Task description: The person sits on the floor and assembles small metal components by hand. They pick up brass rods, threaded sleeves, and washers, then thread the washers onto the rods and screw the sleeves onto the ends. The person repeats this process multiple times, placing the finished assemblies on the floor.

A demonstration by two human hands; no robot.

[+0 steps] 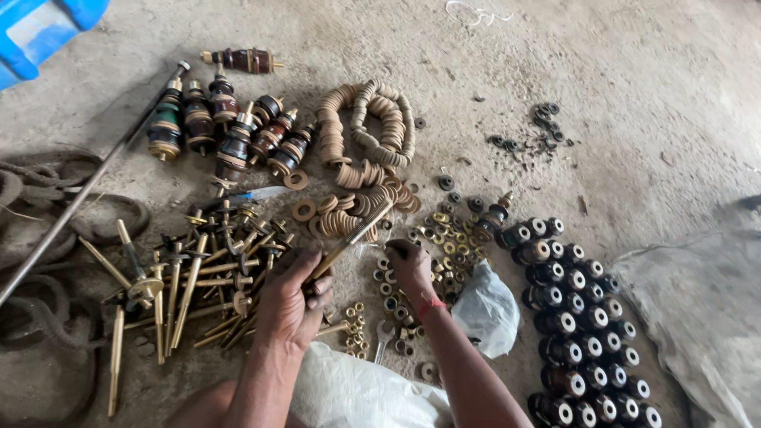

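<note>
Head view: left hand grips a brass rod slanting up-right, while right hand, just right, pinches among loose nuts.

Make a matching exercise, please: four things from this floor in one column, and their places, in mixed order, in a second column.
Things:
1. brass rods
2. tan washers
3. dark round insulators
4. blue container

Places:
A. top left corner
B. right of the right hand
C. left of the left hand
D. floor centre, beyond both hands

Pairs: 1-C, 2-D, 3-B, 4-A
</note>
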